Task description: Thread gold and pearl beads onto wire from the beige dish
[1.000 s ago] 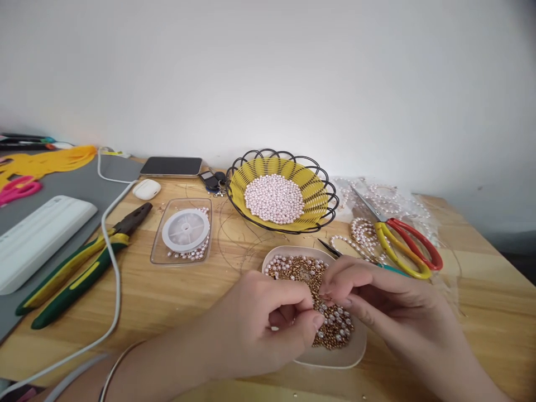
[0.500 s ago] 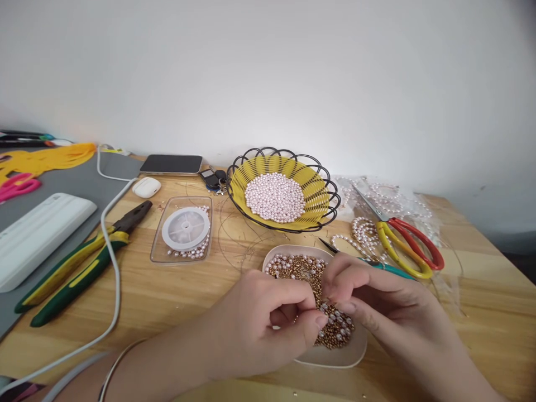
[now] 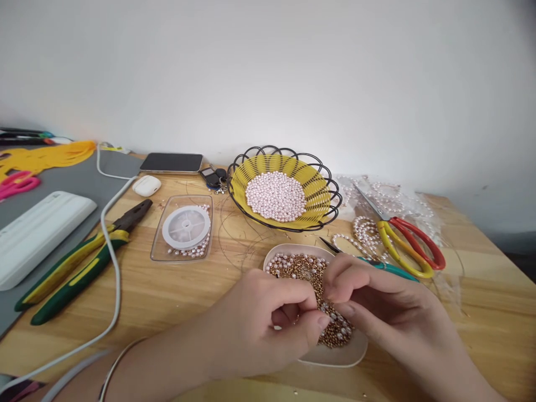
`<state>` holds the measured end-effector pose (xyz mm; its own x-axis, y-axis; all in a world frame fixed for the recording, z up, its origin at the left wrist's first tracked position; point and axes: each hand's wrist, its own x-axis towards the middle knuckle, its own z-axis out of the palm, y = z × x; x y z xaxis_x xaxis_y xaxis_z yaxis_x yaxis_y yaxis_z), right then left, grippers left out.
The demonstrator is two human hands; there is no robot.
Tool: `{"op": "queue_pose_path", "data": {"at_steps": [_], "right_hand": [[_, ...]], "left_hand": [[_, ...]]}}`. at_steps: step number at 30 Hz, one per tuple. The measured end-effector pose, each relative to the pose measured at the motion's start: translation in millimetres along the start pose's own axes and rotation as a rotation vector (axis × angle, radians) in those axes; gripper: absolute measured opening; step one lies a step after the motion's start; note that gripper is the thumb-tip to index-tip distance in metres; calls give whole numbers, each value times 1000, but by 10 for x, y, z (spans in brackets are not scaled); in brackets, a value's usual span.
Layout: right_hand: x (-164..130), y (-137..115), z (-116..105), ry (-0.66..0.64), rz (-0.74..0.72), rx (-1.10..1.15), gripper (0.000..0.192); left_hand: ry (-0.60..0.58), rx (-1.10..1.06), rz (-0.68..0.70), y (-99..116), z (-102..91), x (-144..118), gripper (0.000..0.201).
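Evidently this is close fingertip work: the left hand [image 3: 276, 324] and the right hand [image 3: 385, 307] face each other over a cream tray [image 3: 352, 355], each with thumb and forefinger curled toward a pinch. Whether either one grips something tiny, such as a bead or a bit of wire, I cannot tell; the fingertips are too small and partly hidden. Beneath them, gold and pearly beads [image 3: 299, 265] lie heaped in the tray, apparently the stock being worked from. The step in hand looks like fine handling of one small piece between the two hands; the next move would seem to call for steady wrists and a light, precise pinch.

Just beyond the right hand, a teal-handled tool [image 3: 393, 269] pokes out on both sides of it, near red-and-yellow-handled scissors [image 3: 383, 217] and bead strands [image 3: 367, 231]. Behind the tray, a yellow woven basket [image 3: 320, 198] holds pale pearl beads [image 3: 275, 195]. Farther left on the worktop [image 3: 201, 296] are a plastic spool [image 3: 186, 227] in a clear box [image 3: 157, 245] and green-and-yellow pliers [image 3: 84, 282].
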<state>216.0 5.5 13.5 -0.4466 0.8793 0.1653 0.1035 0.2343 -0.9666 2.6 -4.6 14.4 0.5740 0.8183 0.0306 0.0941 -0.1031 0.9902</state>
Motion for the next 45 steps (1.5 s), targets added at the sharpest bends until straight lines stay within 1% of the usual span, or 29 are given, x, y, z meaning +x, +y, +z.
{"op": "queue_pose_path", "data": {"at_steps": [6, 12, 15, 21, 24, 28, 32, 35, 38, 45], "right_hand": [[-8, 11, 3, 5, -14, -14, 10], [-15, -30, 19, 27, -23, -46, 11], [-13, -45, 13, 35, -1, -39, 9], [-13, 4, -67, 97, 68, -36, 8], [-24, 29, -97, 134, 76, 70, 4], [-36, 32, -81, 140, 113, 275, 7], [-34, 10, -24, 96, 208, 442, 11], [-38, -7, 10, 48, 238, 547, 13], [-50, -15, 20, 40, 244, 592, 11], [-57, -22, 33, 33, 272, 611, 12]], "left_hand": [[3, 3, 12, -2, 10, 4, 31], [2, -2, 19, -5, 17, -3, 31], [11, -1, 16, 11, 11, -2, 32], [9, -30, -26, 12, 3, 9, 30], [7, -13, -29, 0, 12, 13, 30], [-12, -21, -43, 6, 20, 9, 31], [-32, -32, -61, 17, 18, 11, 30], [-36, -23, -69, 14, 21, 17, 30], [-37, -34, -75, 8, 27, 18, 29], [-52, -15, -48, 6, 27, 0, 29]]}}
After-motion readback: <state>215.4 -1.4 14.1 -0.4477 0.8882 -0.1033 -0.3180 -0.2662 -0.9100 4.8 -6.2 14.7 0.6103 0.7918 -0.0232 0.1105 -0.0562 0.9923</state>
